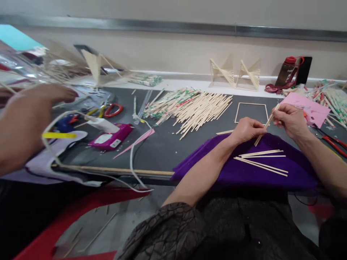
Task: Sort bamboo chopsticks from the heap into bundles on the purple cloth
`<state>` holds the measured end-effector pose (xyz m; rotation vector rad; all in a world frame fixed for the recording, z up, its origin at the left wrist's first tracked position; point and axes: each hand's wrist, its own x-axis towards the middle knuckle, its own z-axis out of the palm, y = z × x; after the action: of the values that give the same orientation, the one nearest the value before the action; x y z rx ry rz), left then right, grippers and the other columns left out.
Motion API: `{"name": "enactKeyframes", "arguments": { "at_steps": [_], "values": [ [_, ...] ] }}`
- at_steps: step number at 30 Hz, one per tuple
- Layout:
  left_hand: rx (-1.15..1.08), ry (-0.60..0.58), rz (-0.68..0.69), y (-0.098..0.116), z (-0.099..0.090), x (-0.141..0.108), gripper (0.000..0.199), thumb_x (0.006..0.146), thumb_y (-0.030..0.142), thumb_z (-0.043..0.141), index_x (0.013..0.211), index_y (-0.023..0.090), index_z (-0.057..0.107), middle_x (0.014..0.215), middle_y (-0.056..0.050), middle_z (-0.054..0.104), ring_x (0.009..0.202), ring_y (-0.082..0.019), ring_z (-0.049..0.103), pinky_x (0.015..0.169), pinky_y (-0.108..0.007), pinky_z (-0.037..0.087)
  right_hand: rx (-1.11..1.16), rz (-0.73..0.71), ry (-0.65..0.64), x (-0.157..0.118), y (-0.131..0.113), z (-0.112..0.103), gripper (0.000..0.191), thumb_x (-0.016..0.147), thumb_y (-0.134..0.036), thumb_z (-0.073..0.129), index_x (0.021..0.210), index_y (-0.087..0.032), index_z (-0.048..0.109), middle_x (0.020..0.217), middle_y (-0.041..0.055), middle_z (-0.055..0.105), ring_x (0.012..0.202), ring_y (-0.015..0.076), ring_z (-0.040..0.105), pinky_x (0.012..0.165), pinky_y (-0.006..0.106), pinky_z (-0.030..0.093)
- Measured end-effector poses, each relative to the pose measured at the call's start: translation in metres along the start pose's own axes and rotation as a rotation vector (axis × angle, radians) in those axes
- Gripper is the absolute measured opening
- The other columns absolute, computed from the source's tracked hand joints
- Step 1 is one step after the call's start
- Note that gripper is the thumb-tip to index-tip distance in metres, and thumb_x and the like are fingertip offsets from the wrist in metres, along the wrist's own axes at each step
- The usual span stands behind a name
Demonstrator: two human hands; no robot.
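Observation:
Pinched in my left hand point(248, 130) is the lower part of a few thin wooden chopsticks point(269, 122). My right hand point(290, 120) is closed on their upper end, so the sticks slant between both hands. Below them, several loose chopsticks point(264, 166) lie fanned on a purple cloth point(217, 169) at the table edge. Just beyond my hands, a square frame of sticks point(251, 103) lies flat on the dark table. A short bundle of sticks point(225, 132) rests beside my left wrist.
A big pile of chopsticks point(206, 110) and wrapped ones point(173, 103) lies mid-table. Twisted stick models point(222, 74) and a bottle point(287, 72) stand along the wall. Red-handled pliers point(334, 144) lie right. At left are a co-worker's blurred arm point(24, 122), a purple device point(112, 137) and cables.

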<state>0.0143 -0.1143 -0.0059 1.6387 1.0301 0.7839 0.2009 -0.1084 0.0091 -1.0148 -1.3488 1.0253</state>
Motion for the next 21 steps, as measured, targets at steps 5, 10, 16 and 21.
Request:
{"name": "enactKeyframes", "arguments": {
  "at_steps": [5, 10, 16, 21],
  "values": [
    [0.013, -0.004, 0.05, -0.003, -0.001, 0.001, 0.02, 0.072, 0.032, 0.074, 0.077, 0.013, 0.08, 0.064, -0.002, 0.067, 0.061, -0.011, 0.057, 0.062, -0.023, 0.043, -0.064, 0.009, -0.031, 0.005, -0.005, -0.009, 0.032, 0.065, -0.048, 0.085, 0.069, -0.021, 0.068, 0.053, 0.0002, 0.06, 0.046, 0.012, 0.055, 0.04, 0.023, 0.036],
    [0.066, 0.001, 0.068, -0.006, 0.001, 0.003, 0.021, 0.073, 0.033, 0.073, 0.08, 0.014, 0.08, 0.067, -0.003, 0.07, 0.066, -0.013, 0.06, 0.065, -0.024, 0.044, -0.258, 0.003, -0.109, 0.01, -0.017, -0.025, 0.024, 0.072, -0.042, 0.078, 0.072, -0.018, 0.074, 0.065, 0.0061, 0.069, 0.051, 0.0134, 0.06, 0.043, 0.025, 0.04],
    [0.077, 0.015, 0.101, -0.003, 0.001, 0.002, 0.018, 0.074, 0.032, 0.072, 0.075, 0.015, 0.079, 0.066, -0.002, 0.069, 0.067, -0.013, 0.06, 0.067, -0.025, 0.044, -0.501, -0.045, -0.119, 0.015, -0.043, -0.024, 0.019, 0.072, -0.03, 0.065, 0.061, -0.018, 0.074, 0.059, 0.0073, 0.069, 0.045, 0.0127, 0.056, 0.042, 0.026, 0.039],
    [-0.133, 0.074, 0.127, 0.005, -0.006, -0.002, 0.017, 0.074, 0.031, 0.072, 0.071, 0.015, 0.075, 0.064, 0.0, 0.065, 0.062, -0.01, 0.056, 0.066, -0.024, 0.044, -0.166, 0.04, -0.045, 0.046, -0.036, -0.004, 0.018, 0.066, -0.031, 0.06, 0.063, -0.017, 0.071, 0.059, 0.0068, 0.067, 0.044, 0.0122, 0.054, 0.04, 0.026, 0.033]
  ]
}}
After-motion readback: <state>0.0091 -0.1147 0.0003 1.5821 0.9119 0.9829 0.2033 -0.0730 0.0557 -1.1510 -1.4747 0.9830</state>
